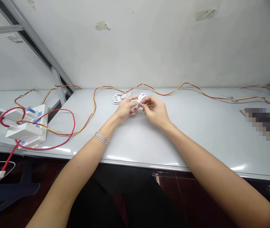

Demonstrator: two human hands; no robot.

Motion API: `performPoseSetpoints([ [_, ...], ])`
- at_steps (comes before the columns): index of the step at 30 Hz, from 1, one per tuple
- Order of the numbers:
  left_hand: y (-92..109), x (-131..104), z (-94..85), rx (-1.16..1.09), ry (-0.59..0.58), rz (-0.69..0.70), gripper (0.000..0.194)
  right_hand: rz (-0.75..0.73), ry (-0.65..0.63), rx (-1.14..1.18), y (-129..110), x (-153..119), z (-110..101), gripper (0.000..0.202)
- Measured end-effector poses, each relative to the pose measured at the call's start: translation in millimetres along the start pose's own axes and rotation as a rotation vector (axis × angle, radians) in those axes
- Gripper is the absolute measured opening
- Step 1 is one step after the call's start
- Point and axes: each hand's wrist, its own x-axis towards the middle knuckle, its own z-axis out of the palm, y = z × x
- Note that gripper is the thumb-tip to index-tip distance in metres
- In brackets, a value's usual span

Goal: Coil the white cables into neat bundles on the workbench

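A folded bundle of white cable (141, 97) is held between my two hands, just above the grey tabletop (135, 136). My left hand (125, 109) is closed around the bundle from the left. From the right, the fingertips of my right hand (156, 110) pinch at its middle, where a small dark tie seems to be. What exactly those fingertips grip is too small to make out. Just behind my left hand, a second white cable bundle (118, 98) lies on the table, bound with a dark tie.
At the left, a white power strip (43, 134) holds plugged-in chargers and a looped red cable (74, 122). Twisted red and yellow wires (163, 94) run along the back wall. Small dark ties (233, 99) lie at the right, near a pixelated object (265, 123).
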Motion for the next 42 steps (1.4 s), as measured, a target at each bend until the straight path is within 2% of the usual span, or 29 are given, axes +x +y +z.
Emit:
performPoseSetpoints([
  [3, 0.0, 0.1, 0.4, -0.018, -0.037, 0.003, 0.021, -0.041, -0.013, -0.097, -1.9, -2.0, 1.0, 0.008],
  [7, 0.7, 0.3, -0.7, -0.058, -0.062, 0.0, 0.015, -0.104, -0.018, -0.176, -3.9, -3.3, 0.2, 0.012],
  [12, -1.0, 1.7, -3.8, -0.108, -0.083, -0.007, 0.013, -0.18, -0.102, -0.214, -5.8, -2.8, -2.8, 0.017],
  [18, -1.5, 1.4, -3.3, -0.076, -0.034, -0.047, 0.008, -0.203, -0.13, -0.283, 0.7, -1.2, -1.7, 0.015],
  [23, -3.7, 3.1, -4.6, -0.074, -0.077, -0.089, 0.01, -0.208, -0.12, -0.302, 5.2, -0.4, -0.9, 0.014],
  [28, -6.7, 3.2, -4.7, -0.061, -0.121, -0.095, 0.006, -0.173, -0.052, -0.282, 7.0, -0.5, 2.4, 0.008],
  [35, -9.1, 2.7, -6.6, 0.044, -0.086, -0.09, 0.011, 0.043, -0.03, -0.07, 4.9, -1.4, 7.4, 0.012],
  [42, -9.6, 4.3, -10.7, 0.037, -0.043, -0.084, 0.017, 0.068, 0.007, -0.11, 4.7, 2.2, 5.3, 0.013],
])
